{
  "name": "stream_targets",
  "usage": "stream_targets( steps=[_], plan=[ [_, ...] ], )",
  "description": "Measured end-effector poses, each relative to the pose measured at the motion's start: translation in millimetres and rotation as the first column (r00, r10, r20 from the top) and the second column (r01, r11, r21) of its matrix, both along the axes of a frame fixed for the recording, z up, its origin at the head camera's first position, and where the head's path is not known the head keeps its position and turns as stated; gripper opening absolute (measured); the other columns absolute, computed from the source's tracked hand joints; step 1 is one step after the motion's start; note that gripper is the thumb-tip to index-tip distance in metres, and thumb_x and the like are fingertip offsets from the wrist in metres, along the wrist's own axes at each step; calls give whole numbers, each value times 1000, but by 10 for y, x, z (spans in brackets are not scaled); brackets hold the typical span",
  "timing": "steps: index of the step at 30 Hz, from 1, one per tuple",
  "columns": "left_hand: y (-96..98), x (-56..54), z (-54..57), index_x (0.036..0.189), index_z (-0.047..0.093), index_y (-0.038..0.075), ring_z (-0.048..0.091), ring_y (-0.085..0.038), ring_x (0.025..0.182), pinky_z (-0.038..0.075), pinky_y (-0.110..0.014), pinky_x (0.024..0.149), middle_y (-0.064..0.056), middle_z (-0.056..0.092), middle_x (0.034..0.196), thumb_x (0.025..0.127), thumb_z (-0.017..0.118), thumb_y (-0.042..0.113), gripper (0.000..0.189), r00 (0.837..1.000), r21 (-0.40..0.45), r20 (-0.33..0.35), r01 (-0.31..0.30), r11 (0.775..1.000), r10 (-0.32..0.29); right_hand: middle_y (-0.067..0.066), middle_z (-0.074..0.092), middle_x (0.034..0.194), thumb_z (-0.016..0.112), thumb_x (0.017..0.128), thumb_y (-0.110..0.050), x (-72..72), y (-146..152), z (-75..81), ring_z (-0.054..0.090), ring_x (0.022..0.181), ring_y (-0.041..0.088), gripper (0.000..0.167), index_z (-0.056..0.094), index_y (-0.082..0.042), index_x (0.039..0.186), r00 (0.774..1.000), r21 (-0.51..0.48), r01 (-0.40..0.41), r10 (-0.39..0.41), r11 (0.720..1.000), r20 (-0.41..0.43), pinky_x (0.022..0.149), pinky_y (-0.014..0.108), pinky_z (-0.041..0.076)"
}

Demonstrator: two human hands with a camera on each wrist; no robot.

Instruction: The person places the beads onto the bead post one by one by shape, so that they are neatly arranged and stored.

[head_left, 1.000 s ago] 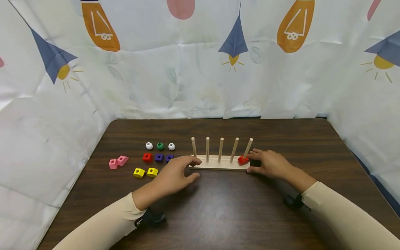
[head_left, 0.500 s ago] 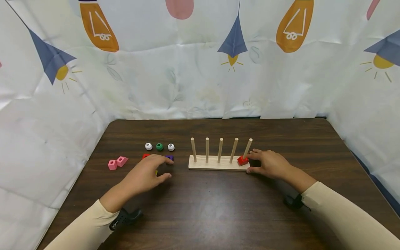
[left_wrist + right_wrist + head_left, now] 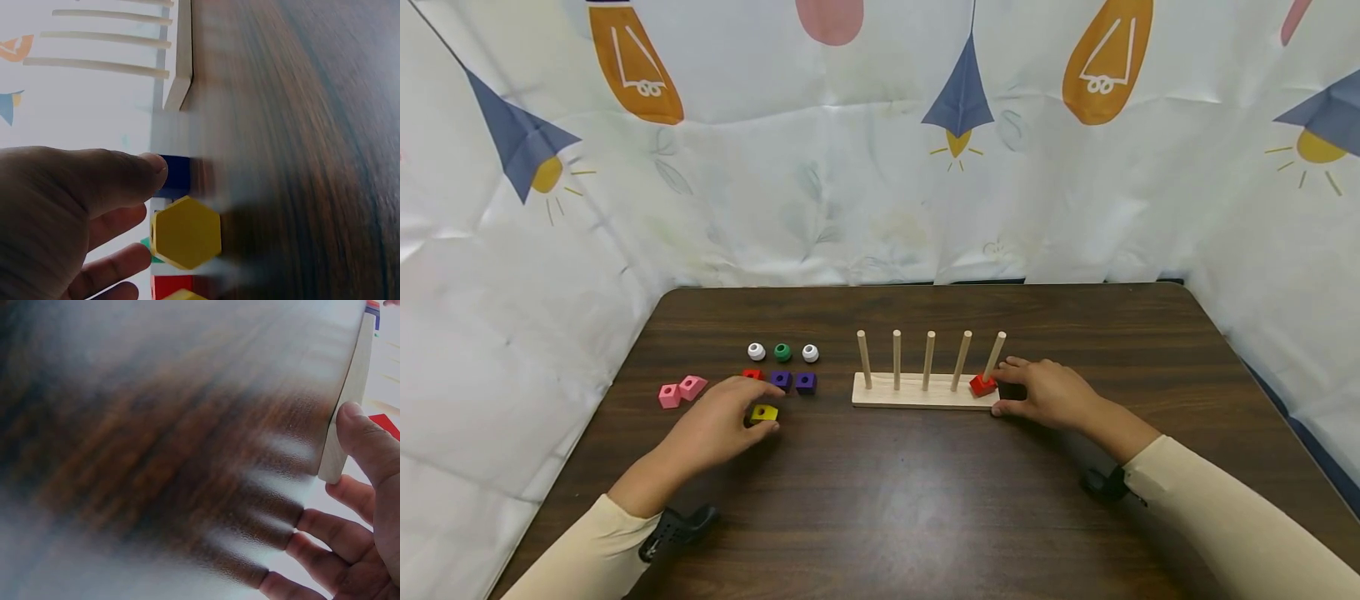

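In the head view my left hand (image 3: 718, 425) hovers over the block group, thumb and fingers apart around a yellow hexagonal block (image 3: 764, 413). The left wrist view shows that yellow block (image 3: 187, 234) below the thumb, no grip on it visible. A red block (image 3: 752, 374) is partly hidden behind this hand; two purple blocks (image 3: 806, 383) sit beyond its fingertips. My right hand (image 3: 1048, 396) holds the right end of a wooden peg board (image 3: 917, 398), thumb at the front edge. Another red block (image 3: 982, 385) sits tilted around the base of the rightmost peg.
Two white beads (image 3: 810, 353) and a green bead (image 3: 782, 352) form a row behind the blocks. Two pink blocks (image 3: 681, 390) lie farther left. Several upright pegs (image 3: 897, 358) rise from the board. A patterned cloth (image 3: 850, 192) hangs behind the dark wooden table (image 3: 910, 500).
My left hand has moved left from the peg board's left end to the yellow block, uncovering the purple blocks. My right hand has stayed at the board's right end.
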State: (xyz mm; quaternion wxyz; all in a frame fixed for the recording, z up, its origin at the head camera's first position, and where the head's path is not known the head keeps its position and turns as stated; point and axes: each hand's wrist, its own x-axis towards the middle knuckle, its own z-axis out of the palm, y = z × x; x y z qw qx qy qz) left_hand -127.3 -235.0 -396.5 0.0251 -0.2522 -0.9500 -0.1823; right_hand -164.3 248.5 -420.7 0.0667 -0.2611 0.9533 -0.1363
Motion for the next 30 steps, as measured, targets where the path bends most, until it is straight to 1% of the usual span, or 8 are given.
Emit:
stream_targets(
  steps=[3, 8, 11, 20, 25, 30],
  plan=[
    [-35, -7, -22, 112, 74, 7, 65, -32, 108, 50, -53, 96, -4, 73, 109, 78, 90, 13, 38, 1000, -1, -2, -2, 1000, 2, 23, 59, 140, 76, 89, -51, -3, 0, -1, 68, 108, 44, 63, 66, -12, 138, 1000, 1, 0, 0, 1000, 2, 86, 63, 53],
    [-76, -21, -71, 111, 74, 8, 65, -34, 109, 48, -55, 97, -5, 72, 108, 79, 89, 12, 36, 1000, -9, 20, -8, 1000, 8, 22, 59, 141, 76, 89, -51, -6, -1, 0, 67, 110, 44, 63, 66, -13, 139, 1000, 8, 5, -5, 1000, 6, 87, 64, 53],
    [-92, -29, -95, 111, 73, 8, 65, -34, 107, 49, -56, 96, -6, 72, 107, 79, 89, 12, 35, 1000, -13, 26, -10, 1000, 10, 23, 59, 141, 76, 89, -51, -5, -2, 0, 67, 110, 44, 63, 66, -13, 139, 1000, 6, 7, -7, 1000, 9, 87, 64, 53],
    [-171, -40, -196, 110, 74, 8, 65, -34, 107, 50, -55, 95, -6, 73, 108, 80, 88, 12, 34, 998, -17, 38, -50, 999, 51, 22, 59, 140, 76, 89, -51, -12, -1, -16, 68, 109, 42, 63, 66, -13, 138, 1000, 4, 6, -6, 1000, 7, 86, 63, 53],
    [-212, -58, -235, 108, 74, 10, 64, -34, 105, 50, -55, 93, -6, 73, 106, 79, 89, 12, 32, 997, -6, 42, -62, 998, 62, 22, 59, 141, 76, 90, -51, -10, -3, -11, 68, 108, 42, 63, 66, -13, 139, 1000, -1, 9, -9, 1000, 14, 89, 64, 52],
    [-242, -71, -258, 106, 75, 10, 65, -33, 103, 50, -55, 92, -4, 72, 104, 79, 88, 12, 30, 995, 8, 61, -77, 997, 77, 23, 58, 141, 75, 90, -51, -4, -10, 1, 69, 106, 42, 63, 65, -12, 139, 1000, 4, 13, -14, 1000, 25, 89, 64, 52]
  ],
)
